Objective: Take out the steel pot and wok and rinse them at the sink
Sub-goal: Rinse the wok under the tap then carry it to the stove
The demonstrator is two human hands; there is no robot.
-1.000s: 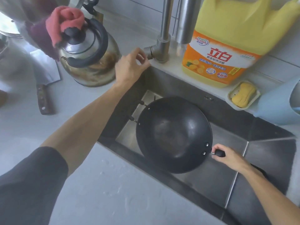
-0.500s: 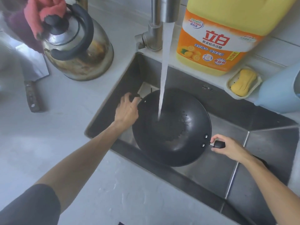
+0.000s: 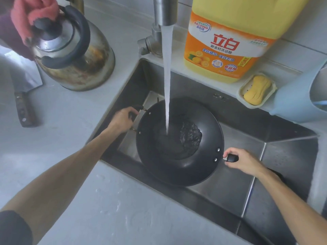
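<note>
Our left hand [image 3: 122, 121] grips small side handle of wok [image 3: 178, 144]; our right hand [image 3: 246, 161] grips long handle. We hold wok inside sink [image 3: 230, 183], under running faucet [image 3: 164, 13]. Kettle [image 3: 74, 53] on counter, left.

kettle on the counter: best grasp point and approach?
Grip the black arched handle over the kettle, coming from above. It loops clear of the lid, leaving finger room, and the kettle stands upright. The pink cloth covers part of the lid knob.
</note>
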